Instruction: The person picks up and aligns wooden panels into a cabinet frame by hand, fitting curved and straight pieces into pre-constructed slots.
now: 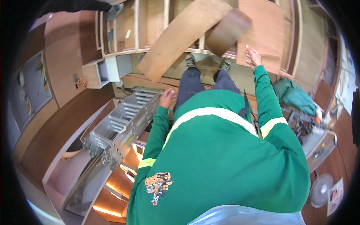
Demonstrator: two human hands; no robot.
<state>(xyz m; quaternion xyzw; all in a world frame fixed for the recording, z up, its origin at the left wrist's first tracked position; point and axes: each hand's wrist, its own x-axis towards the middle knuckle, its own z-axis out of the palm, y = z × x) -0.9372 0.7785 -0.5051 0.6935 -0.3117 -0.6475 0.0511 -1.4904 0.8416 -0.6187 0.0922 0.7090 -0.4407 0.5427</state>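
Here, our right hand (pixel 254 57) spreads its fingers by the plywood sheet (pixel 263 28) overhanging the near edge of the wooden frame (pixel 136 28); our left hand (pixel 167 98), empty, loosely spread, hangs beside the aluminium ladder (pixel 120 123).

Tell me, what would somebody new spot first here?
Probably the bright green top, filling the lower middle. Next, the silvery ladder on the left side, in the picture just left of the left fingers. At the top, a long light-brown board slants across a wooden frame, with a blurry dark brown piece beside it.
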